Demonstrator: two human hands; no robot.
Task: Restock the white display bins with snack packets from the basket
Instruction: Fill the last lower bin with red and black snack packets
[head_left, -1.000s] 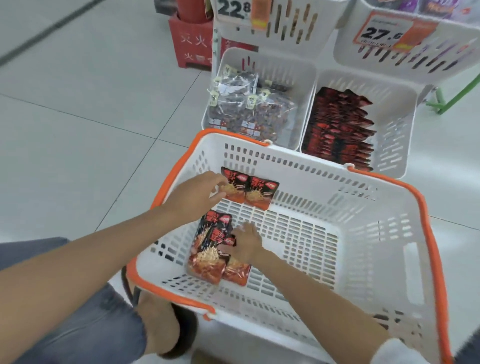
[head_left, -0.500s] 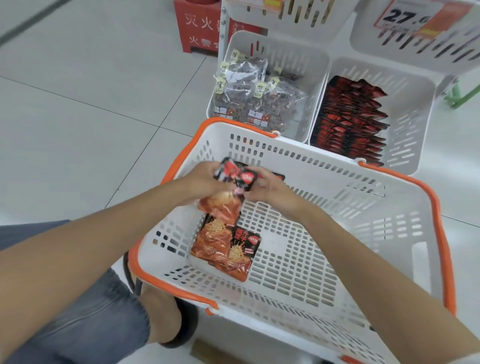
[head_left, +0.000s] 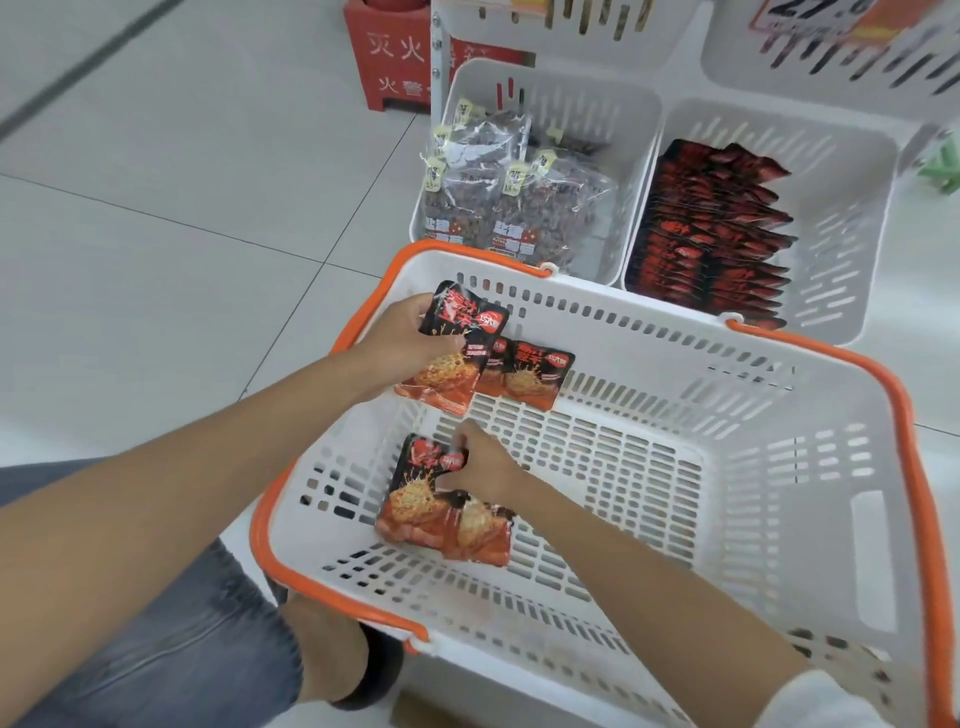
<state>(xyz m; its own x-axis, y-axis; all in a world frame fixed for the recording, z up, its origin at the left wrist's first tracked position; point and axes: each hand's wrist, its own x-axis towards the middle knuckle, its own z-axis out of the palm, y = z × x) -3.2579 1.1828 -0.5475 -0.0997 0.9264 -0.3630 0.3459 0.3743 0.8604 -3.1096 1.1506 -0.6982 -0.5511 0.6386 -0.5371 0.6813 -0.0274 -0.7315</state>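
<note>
Left hand (head_left: 410, 338) is clenched on a snack packet (head_left: 452, 358), thumb across the front, fingers behind, lifted off the basket (head_left: 675, 348) floor near the far-left corner. Could be more than one packet in that grip, can't tell. Right hand (head_left: 485, 467) is down on the floor stack (head_left: 436, 509) at the basket's left side, fingers curled over its top edge; looks like a pinch, not a flat press. Two loose packets (head_left: 535, 374) lean on the far wall just beside the held one. Handling guess: light, soft foil pouches, glossy so likely slippery when stacked, contents crushable. Best hold is across the flat body or on the sealed top edge, no hard squeeze mid-pouch. Target is probably the right bin (head_left: 841, 218), which has similar red-black packets (head_left: 711, 228) filed on edge. Left bin (head_left: 550, 98) holds clear bags (head_left: 519, 208) of something dark. Both bins sit just beyond the basket's far rim. Risk: stack fans out if lifted one-handed.
</note>
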